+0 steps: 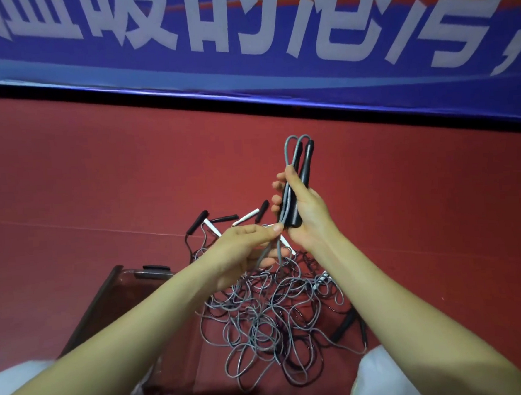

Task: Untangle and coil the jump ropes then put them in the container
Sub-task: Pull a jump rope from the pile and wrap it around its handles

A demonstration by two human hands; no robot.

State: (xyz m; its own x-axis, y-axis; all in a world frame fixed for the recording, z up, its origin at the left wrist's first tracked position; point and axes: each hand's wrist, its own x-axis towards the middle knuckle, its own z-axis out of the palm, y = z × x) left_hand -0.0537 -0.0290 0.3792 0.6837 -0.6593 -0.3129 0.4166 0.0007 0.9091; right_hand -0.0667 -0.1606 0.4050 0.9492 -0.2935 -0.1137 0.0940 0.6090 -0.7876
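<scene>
Two black handles (pixel 305 170) are gripped upright in the right hand (pixel 303 213), fingers curled round them, with a gray cord (pixel 287 153) looped above. Its strands are pinched just below by the left hand (pixel 241 253). The tangled jump ropes (pixel 266 319) lie on the red floor (pixel 405 188) beneath both raised forearms, beside the clear container (pixel 89 311). Open floor is left on the right.

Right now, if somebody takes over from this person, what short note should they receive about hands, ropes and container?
The right hand grips two black handles upright, their grey cord looping above.
The left hand pinches the same cord just below the handles.
The tangled pile of jump ropes lies on the red floor; the clear container stands left of it, apparently holding no rope.
Done: one rope partly drawn out. Left: free it, coil it, repeat for the rest, fill the container.
</scene>
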